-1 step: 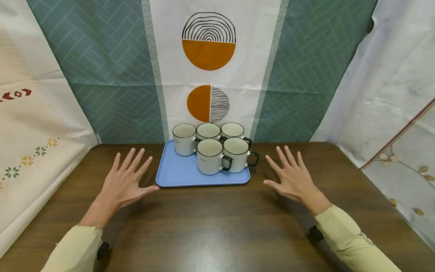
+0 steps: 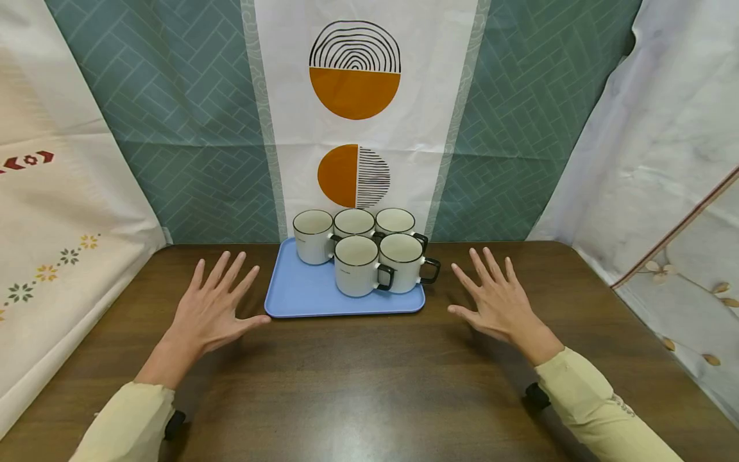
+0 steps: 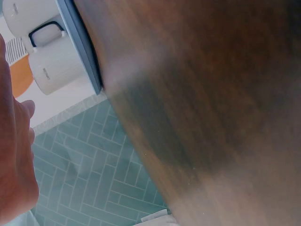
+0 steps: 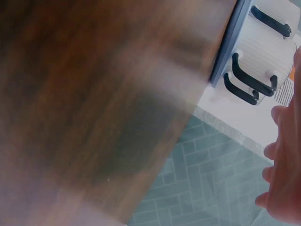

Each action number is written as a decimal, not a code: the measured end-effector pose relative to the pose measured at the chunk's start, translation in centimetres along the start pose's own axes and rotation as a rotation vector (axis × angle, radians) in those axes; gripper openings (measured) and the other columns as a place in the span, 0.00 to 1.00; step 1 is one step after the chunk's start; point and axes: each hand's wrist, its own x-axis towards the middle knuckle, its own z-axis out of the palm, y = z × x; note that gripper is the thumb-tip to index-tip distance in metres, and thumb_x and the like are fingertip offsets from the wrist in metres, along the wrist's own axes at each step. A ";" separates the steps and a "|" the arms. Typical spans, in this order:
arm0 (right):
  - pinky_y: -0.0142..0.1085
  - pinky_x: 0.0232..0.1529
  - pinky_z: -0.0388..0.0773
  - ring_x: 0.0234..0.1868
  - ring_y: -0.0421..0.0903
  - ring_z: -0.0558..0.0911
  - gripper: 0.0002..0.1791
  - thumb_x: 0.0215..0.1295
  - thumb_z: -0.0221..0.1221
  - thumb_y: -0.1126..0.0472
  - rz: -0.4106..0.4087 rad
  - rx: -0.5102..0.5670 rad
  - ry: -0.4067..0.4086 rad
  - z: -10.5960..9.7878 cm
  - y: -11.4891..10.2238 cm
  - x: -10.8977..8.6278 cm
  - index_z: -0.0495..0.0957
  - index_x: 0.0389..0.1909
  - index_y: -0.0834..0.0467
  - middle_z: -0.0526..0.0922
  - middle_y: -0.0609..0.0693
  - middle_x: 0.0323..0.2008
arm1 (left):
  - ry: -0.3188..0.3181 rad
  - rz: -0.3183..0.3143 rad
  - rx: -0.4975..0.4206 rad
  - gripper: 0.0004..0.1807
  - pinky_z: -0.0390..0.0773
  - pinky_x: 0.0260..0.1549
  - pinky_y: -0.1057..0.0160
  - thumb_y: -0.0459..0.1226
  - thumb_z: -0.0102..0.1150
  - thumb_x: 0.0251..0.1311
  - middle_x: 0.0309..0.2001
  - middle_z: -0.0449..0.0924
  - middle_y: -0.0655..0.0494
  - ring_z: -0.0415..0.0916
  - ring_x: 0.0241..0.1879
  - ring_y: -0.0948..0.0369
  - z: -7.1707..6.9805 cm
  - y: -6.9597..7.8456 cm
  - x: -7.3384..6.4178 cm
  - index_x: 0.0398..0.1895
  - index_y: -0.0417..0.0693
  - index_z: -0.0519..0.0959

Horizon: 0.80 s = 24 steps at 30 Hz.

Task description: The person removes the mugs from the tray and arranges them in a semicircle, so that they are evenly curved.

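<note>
Several white enamel mugs with dark rims and black handles stand upright, grouped on a blue tray [image 2: 306, 301]. One mug [image 2: 312, 237] is at the back left, and two sit in front, a middle mug [image 2: 355, 269] and a right mug [image 2: 401, 266]. My left hand [image 2: 210, 314] hovers palm down left of the tray, fingers spread, thumb tip close to the tray's front left corner. To the right of the tray, my right hand [image 2: 496, 305] is likewise spread over the table and holds nothing. In the wrist views, both hands appear raised above the tabletop.
The brown wooden table [image 2: 358, 378] runs up to a green and white patterned curtain [image 2: 190, 128] just behind the mugs. Light cloths hang at the left [image 2: 69, 256] and right [image 2: 664, 192] sides. A dark band shows under each sleeve.
</note>
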 end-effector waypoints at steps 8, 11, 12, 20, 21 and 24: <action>0.65 0.66 0.42 0.73 0.63 0.44 0.48 0.63 0.35 0.24 -0.030 -0.012 0.027 0.0 0.3 0.2 0.62 0.72 0.54 0.49 0.66 0.73 | 0.009 0.004 0.013 0.57 0.42 0.67 0.38 0.78 0.30 0.52 0.72 0.55 0.40 0.45 0.72 0.44 0.0 0.0 0.2 0.69 0.44 0.67; 0.65 0.66 0.42 0.73 0.63 0.45 0.47 0.63 0.37 0.24 -0.025 -0.004 0.027 -0.1 0.2 0.2 0.62 0.72 0.54 0.50 0.66 0.73 | -0.004 -0.005 0.018 0.56 0.44 0.66 0.37 0.78 0.32 0.52 0.71 0.55 0.39 0.46 0.71 0.43 0.0 0.2 0.2 0.69 0.44 0.67; 0.65 0.66 0.42 0.73 0.63 0.45 0.46 0.64 0.38 0.25 -0.017 0.014 0.022 -0.2 0.2 0.2 0.62 0.72 0.55 0.50 0.66 0.73 | -0.017 -0.016 0.009 0.55 0.45 0.66 0.37 0.76 0.35 0.53 0.71 0.55 0.39 0.46 0.71 0.42 0.0 0.3 0.3 0.69 0.44 0.66; 0.64 0.67 0.44 0.72 0.66 0.47 0.37 0.73 0.46 0.42 0.103 0.266 -0.060 -0.5 -0.2 0.0 0.56 0.73 0.63 0.49 0.69 0.72 | -0.172 -0.185 -0.068 0.43 0.72 0.43 0.37 0.61 0.45 0.66 0.73 0.50 0.37 0.60 0.63 0.36 -0.5 1.3 0.6 0.74 0.42 0.56; 0.63 0.67 0.45 0.72 0.66 0.48 0.37 0.73 0.46 0.43 0.111 0.280 -0.062 -0.5 -0.2 0.0 0.56 0.73 0.63 0.49 0.69 0.72 | -0.190 -0.198 -0.070 0.42 0.73 0.42 0.37 0.60 0.44 0.67 0.73 0.50 0.37 0.60 0.62 0.36 -0.5 1.3 0.6 0.74 0.41 0.55; 0.63 0.66 0.50 0.70 0.67 0.53 0.36 0.73 0.48 0.46 0.116 0.308 -0.034 -0.4 0.0 0.3 0.57 0.72 0.65 0.54 0.70 0.70 | -0.223 -0.238 -0.135 0.41 0.72 0.43 0.34 0.56 0.46 0.69 0.73 0.49 0.35 0.61 0.61 0.34 -0.7 1.3 1.0 0.74 0.39 0.53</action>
